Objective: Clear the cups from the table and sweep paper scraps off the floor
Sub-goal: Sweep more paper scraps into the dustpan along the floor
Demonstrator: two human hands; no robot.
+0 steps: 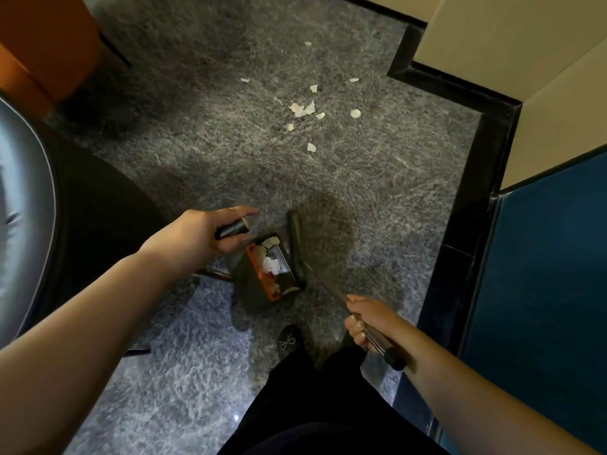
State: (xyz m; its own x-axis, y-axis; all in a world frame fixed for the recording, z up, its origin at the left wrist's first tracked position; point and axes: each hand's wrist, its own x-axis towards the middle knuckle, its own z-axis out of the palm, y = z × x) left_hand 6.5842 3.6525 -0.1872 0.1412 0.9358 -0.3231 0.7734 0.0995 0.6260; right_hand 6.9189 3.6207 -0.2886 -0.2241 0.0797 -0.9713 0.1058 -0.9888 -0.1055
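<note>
Left hand [203, 236]: fingers curled round the black grip of the dustpan handle [231, 229], holding it upright above the pan.

Dustpan [269, 269]: on the floor [184, 152] close in front of the feet, mouth facing the broom head; several scraps already inside, lying over an orange comb edge.

Right hand [363, 318]: fingers wrapped round the broom handle [377, 339], just above its black end cap; shaft slanting down and away to the head.

Broom head [295, 247]: dark, narrow, long axis running away from the body, lying along the dustpan's open side and touching or nearly touching its lip.

Paper scraps [303, 108]: loose white cluster on the floor, well beyond the dustpan, straight ahead and slightly right of it; outliers scattered further off toward the black skirting [486, 159], one lone scrap nearer, between cluster and pan.

Governing relation: remaining scraps lie farther out than both broom head and pan, on the broom side; right hand the nearer. Likely requirement: reach broom out past the cluster, draw back toward the pan mouth.

Cups and worktop: not in view.
</note>
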